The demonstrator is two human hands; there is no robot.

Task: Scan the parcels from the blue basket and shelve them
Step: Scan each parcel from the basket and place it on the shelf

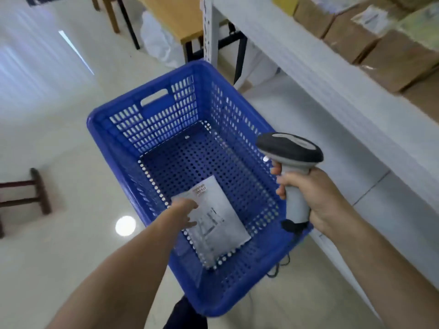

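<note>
A blue perforated basket (152, 115) stands on the floor below me. One flat white parcel (221, 224) with a printed label lies on its bottom, near the front. My left hand (185, 211) reaches down into the basket and grips the parcel's left edge, thumb on top. My right hand (316, 198) holds a grey handheld scanner (292, 150) by its handle over the basket's right rim, its dark head pointing left. The scanner's black cable hangs past the rim.
A white metal shelf (332, 74) runs along the right, carrying several brown cardboard boxes (399, 58). A wooden table (175, 17) and white bags stand behind the basket. A dark wooden stool (35, 191) sits on the pale floor at left.
</note>
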